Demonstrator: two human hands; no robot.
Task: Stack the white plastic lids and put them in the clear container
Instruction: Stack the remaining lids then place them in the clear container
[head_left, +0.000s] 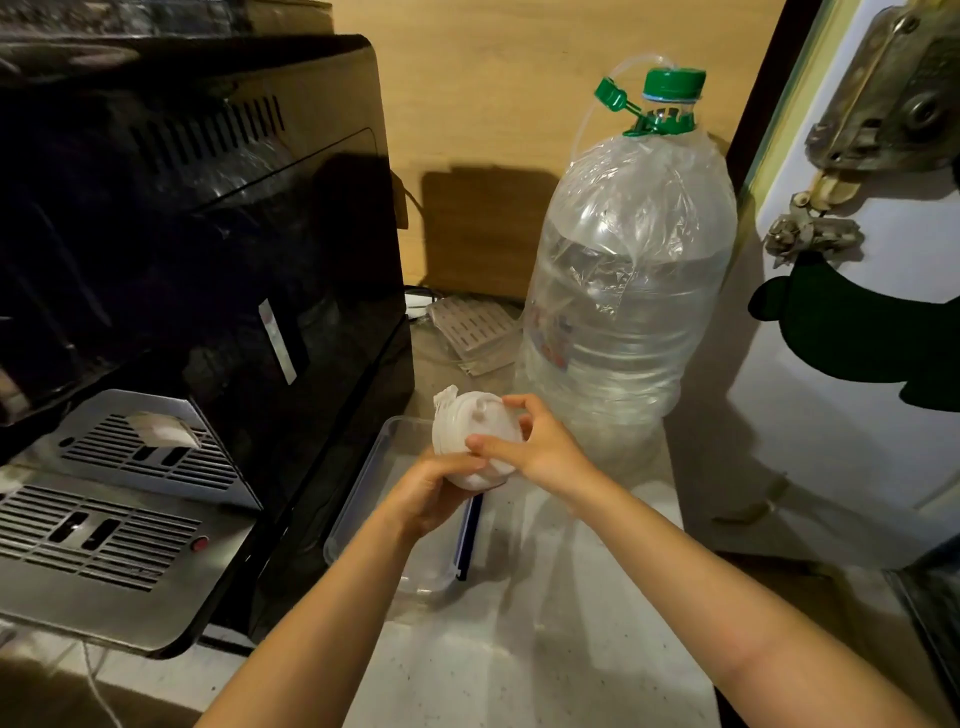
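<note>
A stack of white plastic lids (467, 426) is held on edge between both hands, just above the clear container (363, 480). My left hand (431, 493) cups the stack from below. My right hand (540, 441) presses on its face, thumb and fingers spread over the top lid. The clear container lies on the white counter beneath my hands; it is rectangular, with a dark blue clip along its right side. My hands and forearms hide much of its inside.
A black coffee machine with a steel drip tray (119, 519) fills the left. A large water bottle with a green cap (628, 270) stands behind my hands. White ridged packets (472, 327) lie at the back. A white door (852, 312) closes the right.
</note>
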